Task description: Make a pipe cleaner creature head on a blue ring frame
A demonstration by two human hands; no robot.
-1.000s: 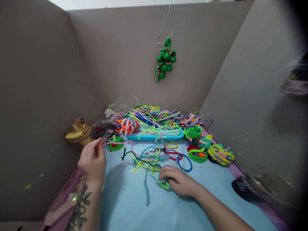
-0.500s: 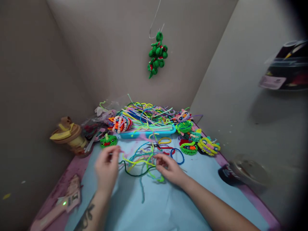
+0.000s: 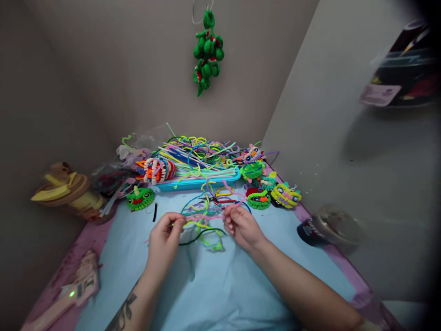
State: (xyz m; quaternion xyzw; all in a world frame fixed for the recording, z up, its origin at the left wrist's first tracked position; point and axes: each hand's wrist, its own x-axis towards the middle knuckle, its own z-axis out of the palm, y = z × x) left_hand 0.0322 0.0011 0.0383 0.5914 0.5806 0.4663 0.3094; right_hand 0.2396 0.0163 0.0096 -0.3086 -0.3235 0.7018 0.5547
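Note:
My left hand [image 3: 167,236] is closed in a pinch on one part of a pink pipe cleaner [image 3: 206,217]. My right hand [image 3: 243,226] pinches the same pink strand, which runs between the two hands and sticks up beyond the right fingers. Under it lies a loose tangle of yellow, green, teal and purple pipe cleaners. A dark green pipe cleaner [image 3: 201,235] curves below the hands. Just behind, red-handled pliers or scissors [image 3: 220,201] are partly covered by strands.
A blue tray [image 3: 193,185] heaped with pipe cleaners stands at the back. Fuzzy figures sit either side, including a green one [image 3: 140,198]. At left are a pink glue gun [image 3: 81,285] with a green light and a lidded cup [image 3: 76,193]; a dark cup [image 3: 317,230] stands right.
My left hand has come nearer to my right. The pink pipe cleaner, blurred before, now spans both hands. The view has shifted, so the surroundings appear further left and higher.

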